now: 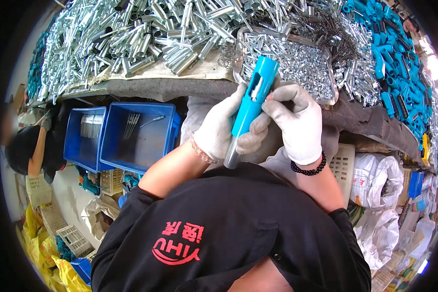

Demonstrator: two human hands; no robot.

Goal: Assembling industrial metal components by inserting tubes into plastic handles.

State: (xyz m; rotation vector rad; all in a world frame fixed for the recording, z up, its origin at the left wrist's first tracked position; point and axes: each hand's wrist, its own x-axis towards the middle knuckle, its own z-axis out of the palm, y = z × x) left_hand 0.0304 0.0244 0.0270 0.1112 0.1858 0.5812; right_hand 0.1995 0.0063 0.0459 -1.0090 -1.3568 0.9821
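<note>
My left hand (224,119), in a white glove with grey fingertips, is closed round a teal plastic tube body (249,109). This body has a long open slot near its upper end, with a bit of metal showing inside. A shiny metal tube (232,155) sticks out of its lower end, toward me. My right hand (299,119), gloved the same way, is beside the slotted part. Its thumb and forefinger are pinched together close to the teal wall; what they hold, if anything, is too small to make out.
Ahead, metal tubes (182,48) lie heaped on the bench beside a tray of small metal parts (297,61), dark springs (333,31) and teal handles (399,73). Left stand two blue bins (140,138) with metal rods. Another person (31,146) is at far left; white sacks (377,180) at right.
</note>
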